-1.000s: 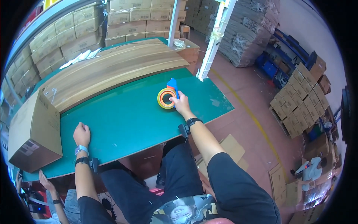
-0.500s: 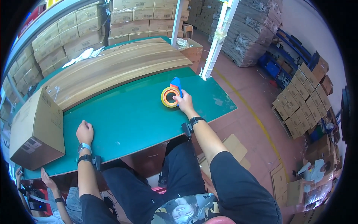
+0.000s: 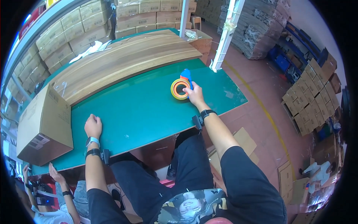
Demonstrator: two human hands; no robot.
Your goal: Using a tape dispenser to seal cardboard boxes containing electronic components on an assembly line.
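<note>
A green work table [image 3: 149, 108] filled the middle of the view, with a stack of long wooden boards [image 3: 123, 61] laid along its far edge toward eleven o'clock. A closed cardboard carton [image 3: 43, 127] stood on the table's left end at nine o'clock, well apart from both hands. Stacked cartons [image 3: 141, 13] were ranged behind the table at twelve o'clock.

The left hand [image 3: 93, 126] was rested on the green mat near the front edge, loosely curled and holding nothing. The right hand [image 3: 194, 95] was stretched toward one o'clock, its fingers closed round a tape dispenser [image 3: 182, 87] (a yellow-and-orange roll with a blue handle) that lay on the mat near the table's right end.

Compared with a second before, the dispenser and the right hand were found somewhat farther along toward the right end of the table, the grip unchanged; the left hand had stayed where it was. The dispenser was thus judged to be under control and being slid along the mat rather than lifted, since no gap beneath it could be made out.

Another person's hand [image 3: 56, 173] showed below the table edge at seven o'clock.
</note>
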